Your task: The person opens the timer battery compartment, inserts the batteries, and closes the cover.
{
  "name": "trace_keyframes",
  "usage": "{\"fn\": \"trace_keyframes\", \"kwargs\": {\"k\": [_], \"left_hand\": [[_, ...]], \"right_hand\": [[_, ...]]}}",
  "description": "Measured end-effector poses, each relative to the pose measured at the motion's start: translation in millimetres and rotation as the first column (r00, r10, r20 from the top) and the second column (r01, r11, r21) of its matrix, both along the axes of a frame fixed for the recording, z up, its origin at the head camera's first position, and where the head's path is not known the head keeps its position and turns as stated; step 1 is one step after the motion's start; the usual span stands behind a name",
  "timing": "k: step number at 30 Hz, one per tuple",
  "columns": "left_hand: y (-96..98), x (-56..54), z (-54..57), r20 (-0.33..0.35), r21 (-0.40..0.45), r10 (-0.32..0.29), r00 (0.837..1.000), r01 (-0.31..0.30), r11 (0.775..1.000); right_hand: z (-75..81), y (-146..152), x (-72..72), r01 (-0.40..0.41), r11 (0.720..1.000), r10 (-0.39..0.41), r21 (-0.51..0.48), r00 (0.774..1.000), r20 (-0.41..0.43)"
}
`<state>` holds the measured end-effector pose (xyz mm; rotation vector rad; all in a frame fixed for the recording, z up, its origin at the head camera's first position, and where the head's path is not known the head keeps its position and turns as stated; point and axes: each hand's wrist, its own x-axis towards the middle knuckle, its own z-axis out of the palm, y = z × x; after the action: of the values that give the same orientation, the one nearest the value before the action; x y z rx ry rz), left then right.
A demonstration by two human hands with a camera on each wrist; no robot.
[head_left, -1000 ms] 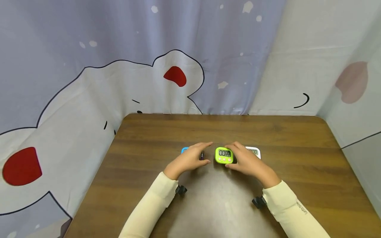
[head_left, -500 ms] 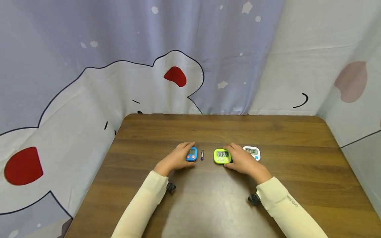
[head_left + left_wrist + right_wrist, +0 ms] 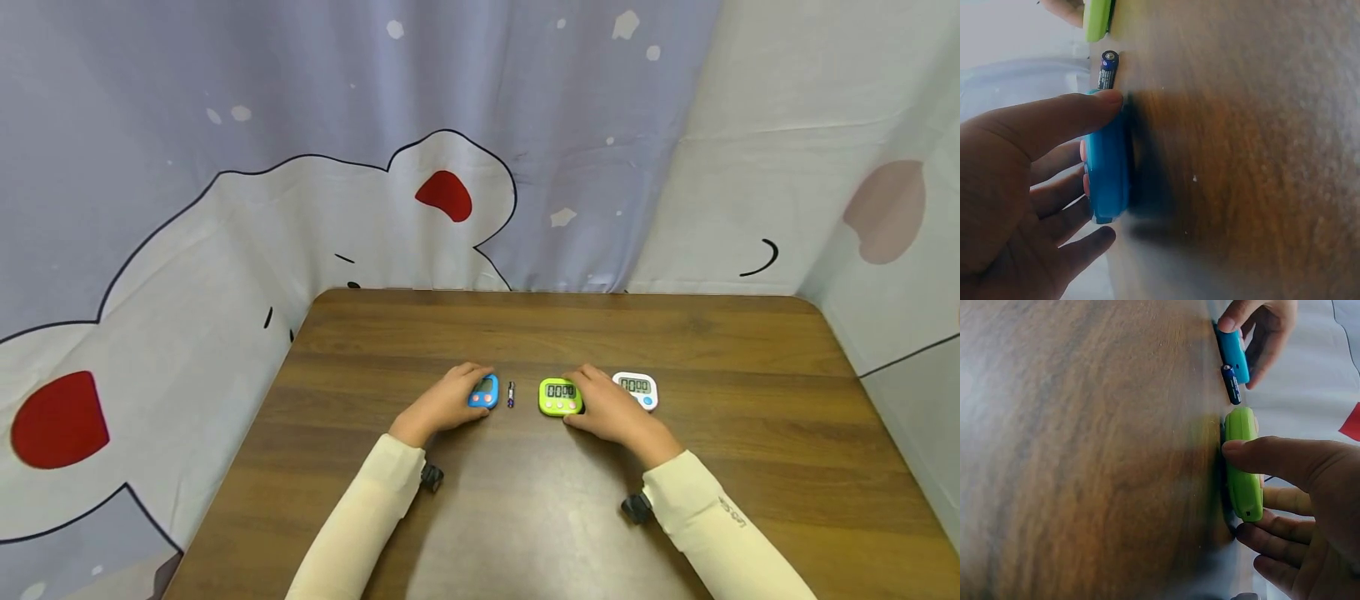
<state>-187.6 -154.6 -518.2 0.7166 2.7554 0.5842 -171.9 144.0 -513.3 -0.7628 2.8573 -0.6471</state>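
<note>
My left hand (image 3: 444,403) grips a blue digital timer (image 3: 486,393) by its near and far edges. In the left wrist view the thumb presses the edge of the blue timer (image 3: 1109,162), with the fingers beyond it. With my right hand (image 3: 609,407) I hold a lime-green digital timer (image 3: 551,405), thumb on the near edge and fingers on the far one. Its display shows zeros. Between the two timers lies a small dark battery (image 3: 511,395), with purple at one end, touched by neither hand. A white timer (image 3: 649,388) lies just right of my right hand, partly hidden by it.
All of this is on a brown wooden table (image 3: 480,333) with rounded far corners. A patterned curtain (image 3: 570,150) hangs behind the table's far edge and along its sides. Black wrist devices (image 3: 637,508) sit below both cuffs.
My left hand has moved left from over the battery to the blue timer and taken hold of it. The green timer, in my right hand, has shifted slightly left, uncovering more of the white timer.
</note>
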Motion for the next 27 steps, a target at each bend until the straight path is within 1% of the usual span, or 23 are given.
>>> {"fn": "trace_keyframes", "kwargs": {"k": [6, 9, 12, 16, 18, 21, 24, 27], "left_hand": [[0.3, 1.4, 0.7, -0.012, 0.013, -0.004, 1.000, 0.004, 1.000], [0.9, 0.5, 2.4, -0.021, 0.042, 0.005, 1.000, -0.004, 0.999], [2.4, -2.0, 4.8, -0.039, 0.083, 0.027, 0.999, -0.023, 0.996], [4.9, -4.4, 9.7, -0.042, 0.165, 0.067, 0.997, -0.059, 0.985], [6.3, -3.9, 12.0, -0.040, 0.219, 0.086, 0.995, -0.075, 0.973], [10.2, -1.7, 15.6, -0.060, 0.303, 0.107, 0.993, -0.084, 0.949], [17.3, 1.5, 20.4, -0.104, 0.390, 0.111, 0.988, -0.063, 0.919], [27.5, 4.7, 27.2, -0.152, 0.468, 0.113, 0.982, -0.029, 0.883]], "right_hand": [[-1.8, 0.7, 0.0, 0.011, 1.000, -0.011, -0.007, 1.000, 0.005], [-2.4, 2.0, -0.2, 0.016, 1.000, -0.016, -0.016, 1.000, 0.004], [-1.3, 4.0, 0.4, 0.026, 0.999, -0.026, -0.036, 1.000, 0.007], [3.8, 6.0, 4.0, 0.058, 0.995, -0.059, -0.083, 0.998, 0.000], [8.1, 5.4, 7.6, 0.073, 0.991, -0.076, -0.114, 0.997, -0.014], [14.1, 2.6, 14.3, 0.082, 0.982, -0.092, -0.168, 0.994, -0.052], [19.1, -1.6, 21.9, 0.071, 0.969, -0.093, -0.237, 0.992, -0.081], [23.3, -5.4, 28.5, 0.071, 0.943, -0.102, -0.324, 0.991, -0.081]]}}
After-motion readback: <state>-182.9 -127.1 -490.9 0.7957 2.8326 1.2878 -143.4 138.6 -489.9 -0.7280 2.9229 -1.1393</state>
